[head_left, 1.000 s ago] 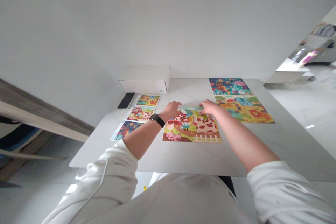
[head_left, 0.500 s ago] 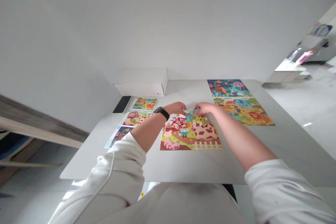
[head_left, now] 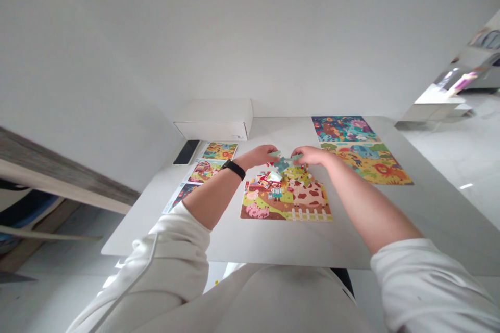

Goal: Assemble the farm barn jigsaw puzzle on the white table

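Note:
A farm jigsaw puzzle (head_left: 289,203) lies on the table, its lower part joined, showing a cow, a pig and a white fence. Loose pieces (head_left: 295,173) are heaped over its upper part, red, teal and yellow-green. Just above the heap, my left hand (head_left: 262,156) pinches a pale green puzzle piece (head_left: 275,154). Opposite it, my right hand (head_left: 310,155) has its fingers closed on another pale green puzzle piece (head_left: 296,157). Between the two hands there are teal pieces (head_left: 281,164). A whitish piece (head_left: 275,176) rests tilted on the heap's left side.
Two assembled puzzles, a dark blue one (head_left: 346,129) and a yellow savanna one (head_left: 367,164), lie to the right. At the left are a reference sheet (head_left: 205,170) with small pictures and a black phone (head_left: 186,152). Behind stands a white box (head_left: 213,119) by the wall.
My hands have moved slightly apart, and the pale pieces in them show more plainly. A whitish piece now shows on the heap's left side. The whole view has shifted a little.

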The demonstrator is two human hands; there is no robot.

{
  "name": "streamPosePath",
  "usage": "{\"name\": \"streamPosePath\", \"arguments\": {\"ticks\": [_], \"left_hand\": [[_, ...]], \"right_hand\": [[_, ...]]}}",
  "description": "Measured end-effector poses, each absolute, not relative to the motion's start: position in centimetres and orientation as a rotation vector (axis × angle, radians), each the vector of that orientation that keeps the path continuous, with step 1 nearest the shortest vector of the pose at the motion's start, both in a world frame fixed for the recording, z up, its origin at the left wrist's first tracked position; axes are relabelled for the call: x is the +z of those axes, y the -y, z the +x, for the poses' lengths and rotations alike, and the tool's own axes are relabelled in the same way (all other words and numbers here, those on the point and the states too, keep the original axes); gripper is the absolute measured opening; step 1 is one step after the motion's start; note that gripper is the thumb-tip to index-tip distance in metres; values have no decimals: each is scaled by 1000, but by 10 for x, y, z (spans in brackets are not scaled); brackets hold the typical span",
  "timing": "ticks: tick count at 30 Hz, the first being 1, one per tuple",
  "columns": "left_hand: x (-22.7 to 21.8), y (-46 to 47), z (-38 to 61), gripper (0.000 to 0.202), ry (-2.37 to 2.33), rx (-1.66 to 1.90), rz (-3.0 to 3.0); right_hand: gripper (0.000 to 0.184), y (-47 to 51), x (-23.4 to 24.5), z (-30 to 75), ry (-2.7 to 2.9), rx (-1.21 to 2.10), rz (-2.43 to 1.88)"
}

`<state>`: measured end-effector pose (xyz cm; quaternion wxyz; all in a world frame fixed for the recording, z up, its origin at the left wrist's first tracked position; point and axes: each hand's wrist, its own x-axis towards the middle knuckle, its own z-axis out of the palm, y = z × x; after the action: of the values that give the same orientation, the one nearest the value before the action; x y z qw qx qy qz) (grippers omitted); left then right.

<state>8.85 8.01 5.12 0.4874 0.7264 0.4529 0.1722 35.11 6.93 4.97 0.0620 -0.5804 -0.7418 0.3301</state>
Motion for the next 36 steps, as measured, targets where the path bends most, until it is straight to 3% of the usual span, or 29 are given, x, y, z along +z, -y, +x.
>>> {"name": "streamPosePath", "arguments": {"ticks": [7, 13, 16, 21, 27, 31, 36], "left_hand": [[50, -74, 74, 47, -1011, 487, 1505], [45, -66, 66, 46, -1035, 459, 1503], [42, -62, 65, 45, -1051, 462, 1552], [40, -56, 68, 46, -1092, 485, 1586], [41, -53, 74, 50, -1069, 559, 1527], [37, -57, 66, 50, -1203, 561, 1675], [32, -55, 59, 50, -1383, 509, 1934]], "right_hand": [[39, -69, 63, 357, 2161, 1081, -1681], [48, -73, 59, 349, 2123, 1047, -1735], [43, -75, 56, 348, 2192, 1010, -1799], [34, -68, 51, 337, 2132, 631, -1831], [27, -50, 47, 314, 2081, 1051, -1464], [17, -36, 44, 318, 2070, 655, -1505], [29, -10, 31, 338, 2369, 424, -1425]]}}
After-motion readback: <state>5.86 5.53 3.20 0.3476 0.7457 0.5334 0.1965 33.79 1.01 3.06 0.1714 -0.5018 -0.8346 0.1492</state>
